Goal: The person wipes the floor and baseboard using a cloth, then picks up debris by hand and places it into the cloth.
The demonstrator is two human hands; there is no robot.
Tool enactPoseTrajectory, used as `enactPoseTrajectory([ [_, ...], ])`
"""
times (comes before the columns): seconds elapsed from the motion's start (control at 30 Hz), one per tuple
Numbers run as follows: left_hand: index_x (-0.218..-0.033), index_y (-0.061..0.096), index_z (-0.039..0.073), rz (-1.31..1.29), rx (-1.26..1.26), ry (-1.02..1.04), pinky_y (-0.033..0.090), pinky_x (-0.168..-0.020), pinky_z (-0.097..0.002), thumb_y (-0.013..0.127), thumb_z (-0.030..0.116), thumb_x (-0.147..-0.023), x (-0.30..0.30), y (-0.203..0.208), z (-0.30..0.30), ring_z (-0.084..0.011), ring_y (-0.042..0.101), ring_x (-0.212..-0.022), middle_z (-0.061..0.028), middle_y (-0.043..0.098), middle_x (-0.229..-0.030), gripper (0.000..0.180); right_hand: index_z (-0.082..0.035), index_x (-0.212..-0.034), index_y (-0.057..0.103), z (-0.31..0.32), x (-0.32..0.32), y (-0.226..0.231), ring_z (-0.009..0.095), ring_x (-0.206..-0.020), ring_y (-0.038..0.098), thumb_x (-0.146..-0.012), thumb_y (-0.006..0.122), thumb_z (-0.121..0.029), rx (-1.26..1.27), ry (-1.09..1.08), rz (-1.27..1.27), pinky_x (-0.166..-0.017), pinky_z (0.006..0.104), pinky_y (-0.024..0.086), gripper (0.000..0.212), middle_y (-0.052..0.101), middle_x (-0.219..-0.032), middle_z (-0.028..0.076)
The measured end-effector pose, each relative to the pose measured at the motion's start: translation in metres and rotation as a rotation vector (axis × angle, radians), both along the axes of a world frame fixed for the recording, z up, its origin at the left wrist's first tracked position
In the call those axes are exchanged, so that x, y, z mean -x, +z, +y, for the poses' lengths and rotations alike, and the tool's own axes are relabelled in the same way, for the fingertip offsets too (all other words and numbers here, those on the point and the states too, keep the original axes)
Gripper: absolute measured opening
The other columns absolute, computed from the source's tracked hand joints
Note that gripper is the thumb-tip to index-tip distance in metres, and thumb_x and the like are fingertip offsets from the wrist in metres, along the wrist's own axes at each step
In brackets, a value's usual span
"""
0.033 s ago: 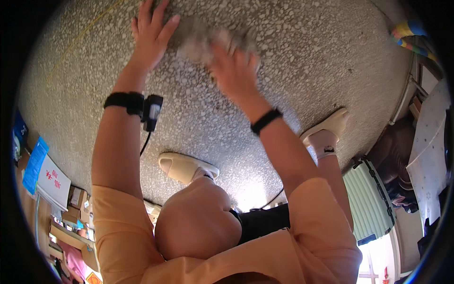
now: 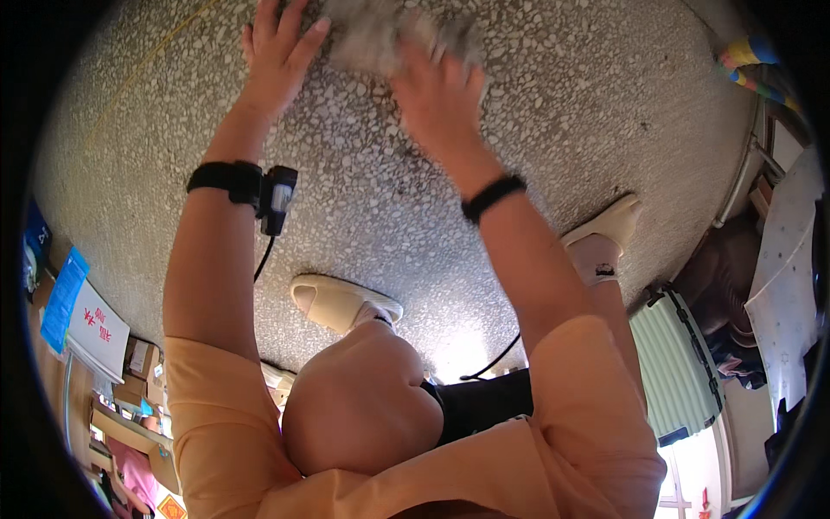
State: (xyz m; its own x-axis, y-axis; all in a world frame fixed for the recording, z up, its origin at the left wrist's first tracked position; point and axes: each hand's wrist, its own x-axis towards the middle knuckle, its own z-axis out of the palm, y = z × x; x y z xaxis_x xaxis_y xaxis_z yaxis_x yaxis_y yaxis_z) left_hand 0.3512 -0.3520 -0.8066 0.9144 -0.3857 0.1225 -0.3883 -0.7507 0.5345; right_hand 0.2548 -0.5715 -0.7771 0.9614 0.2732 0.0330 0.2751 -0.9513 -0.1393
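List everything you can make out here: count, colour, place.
Blurred cloth-like thing: one, grey, top centre
Speckled floor: one, grey, middle
Slippers: two clear, beige, centre and right
Suitcase: one, pale green, lower right
Striped tubing: count unclear, multicoloured, upper right
Flat item: one, blue, left
Sheet or board: one, white, left
Boxes: several, brown, lower left
Garment: one, pink, lower left
Straps: two, black, one per forearm
Device: one, black, beside left strap
Cable: count unclear, black, below device
Shirt: one, orange, bottom
Legs: two, bare, lower half
Left hand: one, bare, top left
Right hand: one, bare, top centre
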Motion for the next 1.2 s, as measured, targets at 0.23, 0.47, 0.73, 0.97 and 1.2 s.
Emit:
enactPoseTrajectory([
  [0.23, -0.132, 0.049, 0.018, 0.129, 0.046, -0.128, 0.03, -0.107, -0.0531, 0.059, 0.027, -0.09, 0.055, 0.031, -0.009, -0.0341, 0.033, -0.133, -0.013, 0.036, -0.143, 0.044, -0.019, -0.099, 0.066, -0.046, -0.038, -0.011, 0.03, -0.104, 0.045, -0.08, 0.063, -0.016, 0.154, -0.103, -0.197, -0.088, 0.0557, 0.034, 0.02, 0.046, -0.13, 0.002],
  [0.47, -0.125, 0.05, 0.019, 0.204, -0.082, -0.482, 0.03, -0.109, -0.0489, 0.078, 0.022, -0.071, 0.144, 0.05, -0.024, -0.0284, 0.044, -0.122, -0.0091, 0.044, -0.133, 0.061, -0.02, -0.099, 0.067, -0.028, 0.104, -0.009, 0.034, -0.103, 0.043, -0.08, 0.064, -0.022, 0.122, -0.179, 0.091, -0.09, 0.0545, 0.033, 0.02, 0.045, -0.131, -0.002],
  [0.73, -0.102, 0.061, 0.017, 0.093, 0.05, -0.393, 0.039, -0.093, -0.0397, 0.077, 0.027, -0.066, 0.126, 0.03, -0.06, -0.0223, 0.052, -0.104, -0.0005, 0.054, -0.116, 0.041, -0.029, -0.134, 0.048, -0.051, 0.073, -0.005, 0.032, -0.104, 0.037, -0.083, 0.063, -0.022, 0.142, -0.308, 0.034, -0.089, 0.0503, 0.029, 0.053, 0.035, -0.136, 0.001],
  [0.97, -0.089, 0.06, 0.011, -0.026, -0.014, -0.473, 0.039, -0.094, -0.0375, 0.07, 0.02, -0.074, 0.125, 0.027, -0.065, -0.0187, 0.053, -0.101, -0.0003, 0.056, -0.108, 0.02, -0.028, -0.132, 0.049, -0.052, 0.073, -0.009, 0.03, -0.104, 0.037, -0.082, 0.065, -0.021, 0.147, -0.306, -0.023, -0.088, 0.0496, 0.029, 0.053, 0.036, -0.136, 0.0],
  [1.2, -0.089, 0.057, 0.009, 0.121, 0.082, -0.433, 0.04, -0.09, -0.0393, 0.069, 0.015, -0.076, 0.138, 0.034, -0.054, -0.0208, 0.052, -0.1, -0.0019, 0.054, -0.108, 0.017, -0.028, -0.132, 0.05, -0.053, 0.073, -0.009, 0.03, -0.105, 0.036, -0.083, 0.064, -0.021, 0.134, -0.302, -0.038, -0.089, 0.0496, 0.029, 0.052, 0.035, -0.136, 0.0],
])
